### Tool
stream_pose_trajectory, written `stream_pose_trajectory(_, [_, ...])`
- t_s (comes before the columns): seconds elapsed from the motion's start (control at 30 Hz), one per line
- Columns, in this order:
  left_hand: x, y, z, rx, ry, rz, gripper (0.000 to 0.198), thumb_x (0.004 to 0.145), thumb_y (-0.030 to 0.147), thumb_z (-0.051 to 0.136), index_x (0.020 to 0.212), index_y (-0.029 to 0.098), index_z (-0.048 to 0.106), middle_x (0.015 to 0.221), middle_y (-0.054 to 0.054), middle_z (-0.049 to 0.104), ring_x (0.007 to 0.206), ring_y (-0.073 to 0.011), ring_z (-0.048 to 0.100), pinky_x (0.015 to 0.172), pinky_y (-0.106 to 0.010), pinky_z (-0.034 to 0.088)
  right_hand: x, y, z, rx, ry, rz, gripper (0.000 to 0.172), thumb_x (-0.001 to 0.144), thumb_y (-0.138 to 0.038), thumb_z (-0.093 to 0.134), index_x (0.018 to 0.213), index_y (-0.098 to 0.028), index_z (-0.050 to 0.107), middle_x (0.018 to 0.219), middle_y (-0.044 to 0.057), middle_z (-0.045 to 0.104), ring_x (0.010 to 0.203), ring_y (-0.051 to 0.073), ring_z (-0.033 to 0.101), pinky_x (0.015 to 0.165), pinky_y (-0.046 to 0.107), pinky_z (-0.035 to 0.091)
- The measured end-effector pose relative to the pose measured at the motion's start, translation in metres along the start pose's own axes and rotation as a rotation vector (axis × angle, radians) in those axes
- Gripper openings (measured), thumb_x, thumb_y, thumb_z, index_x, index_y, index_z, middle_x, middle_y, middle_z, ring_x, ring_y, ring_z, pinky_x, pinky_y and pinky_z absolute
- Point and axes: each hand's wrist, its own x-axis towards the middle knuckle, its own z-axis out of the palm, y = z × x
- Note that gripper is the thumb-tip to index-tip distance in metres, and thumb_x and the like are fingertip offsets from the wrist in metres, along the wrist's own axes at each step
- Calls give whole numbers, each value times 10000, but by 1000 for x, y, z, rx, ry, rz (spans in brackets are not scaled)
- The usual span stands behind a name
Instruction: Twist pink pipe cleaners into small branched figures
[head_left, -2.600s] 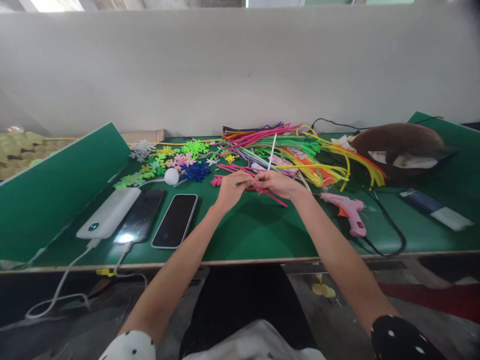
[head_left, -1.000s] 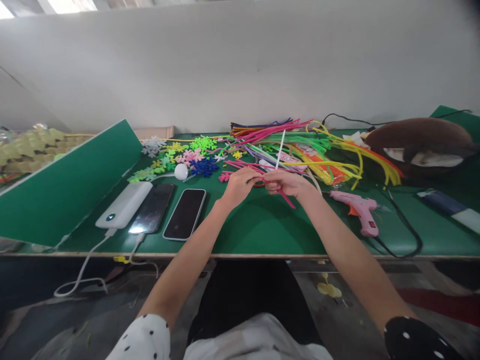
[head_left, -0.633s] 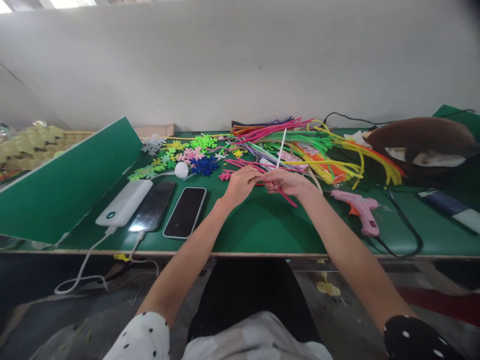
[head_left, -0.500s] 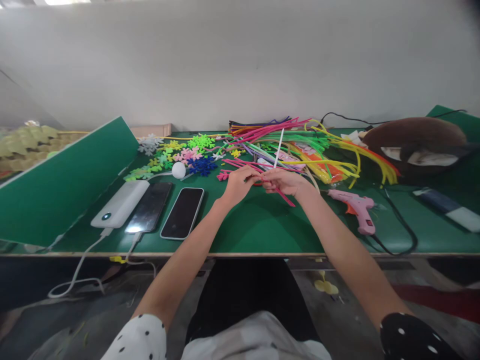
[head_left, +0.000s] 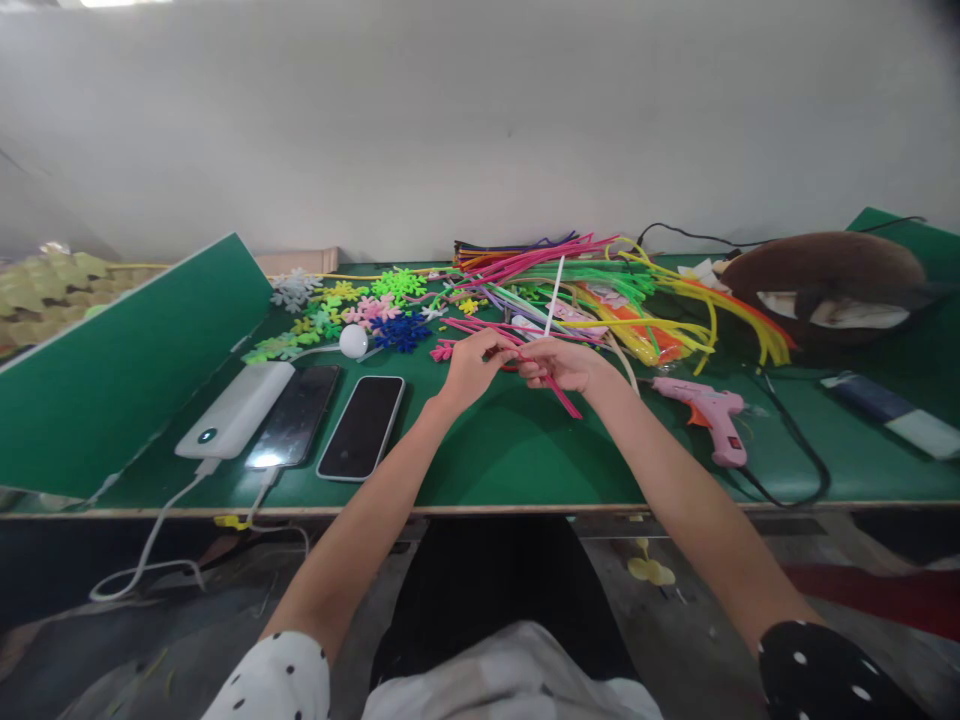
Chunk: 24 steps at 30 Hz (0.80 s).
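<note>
Nearest the front edge of the green table (head_left: 510,470), two phones (head_left: 361,427) and a white power bank (head_left: 234,410) lie off to the left. Just beyond, the left hand (head_left: 469,365) and right hand (head_left: 566,365) meet, both pinched tight on a pink pipe cleaner (head_left: 564,398) (its free end slants back toward the person, low over the table). A white stick (head_left: 553,285) rises from between them. A pink glue gun (head_left: 709,418) lies to the right. Farther back sprawls the pile of coloured pipe cleaners (head_left: 637,290), with foam snowflakes (head_left: 352,305) left of it.
</note>
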Motion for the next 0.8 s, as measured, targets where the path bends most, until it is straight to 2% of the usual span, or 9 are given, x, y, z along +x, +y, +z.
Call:
stream_pose_trajectory(0.17, [-1,-7,-3,165,-6,221,116,822,221,560,763,165,643,728,-35,645,707,-122,590,666,-253,479,3,2,-3,-42,56,-5,144,698,-177,632,652,-141,500,482,-67,364,437,38,287,438,183,270])
stream_pose_trajectory(0.33, [-2,-10,-2,256,-30,306,136,839,218,531,767,160,631,732,-45,634,731,-132,588,688,-263,480,1,0,-2,-217,139,-67,148,636,-233,665,641,-143,548,517,-30,493,495,71,438,515,221,366])
stream_pose_trajectory(0.43, [-3,-9,-2,292,-47,324,159,845,209,515,740,156,621,723,-46,626,723,-134,579,681,-265,474,0,0,0,-344,158,-130,97,630,-215,634,658,-141,578,563,-7,560,548,93,510,562,233,392])
stream_pose_trajectory(0.6, [-4,-10,-1,340,-61,329,164,838,177,513,715,151,618,684,-34,602,679,-126,555,645,-254,455,-2,-1,5,-520,198,-241,59,657,-204,594,674,-148,584,592,-4,575,545,88,500,556,232,376])
stream_pose_trajectory(0.7, [-5,-10,0,313,-58,273,153,821,159,527,695,147,614,655,-23,581,627,-114,533,595,-239,433,-3,-1,9,-656,236,-287,31,676,-190,562,678,-159,563,597,-4,572,548,95,492,557,236,366])
stream_pose_trajectory(0.8, [-3,-11,1,240,-39,156,145,797,155,550,668,147,616,620,-8,564,569,-96,504,545,-224,403,-1,1,10,-793,297,-389,43,707,-203,530,676,-173,526,583,-15,532,547,100,460,543,235,325])
